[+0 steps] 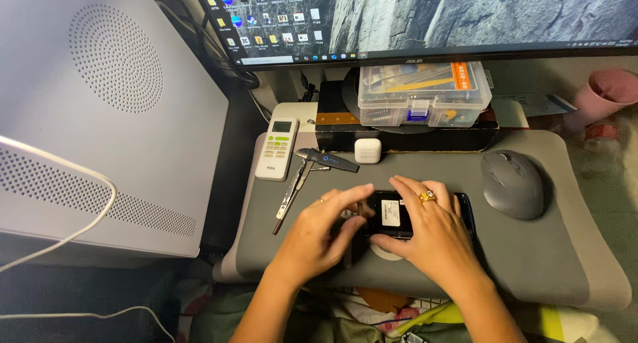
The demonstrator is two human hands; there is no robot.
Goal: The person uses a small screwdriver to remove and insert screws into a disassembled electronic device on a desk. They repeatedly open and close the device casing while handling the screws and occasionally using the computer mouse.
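A: From the head camera, what do the two hands do?

B: Both are on a small black device that lies near the front edge of the grey pad, about at its middle. The right hand covers the device from the right side; its fingers are bent around it and press it down, and one finger has a gold ring. The left hand comes from the left, and its fingers are close together and pinch at the left end of the device.

A: Is the device open or closed?

B: I see a white label on dark inner parts, so I judge the back cover is already off. If any part is taken out, I cannot tell, because the hands hide much of it. Under the device there is a pale round thing; it is not clear what it is.

A: What lies around?

B: Toward the back left corner of the pad there is a white remote control, and beside it a thin metal tool and a dark folding tool. A small white earbud case stands at the back edge. A grey mouse is on the right part. Behind, a clear plastic box with small parts sits on a black box, under the monitor. A pink cup is far right, and a white computer case stands left.
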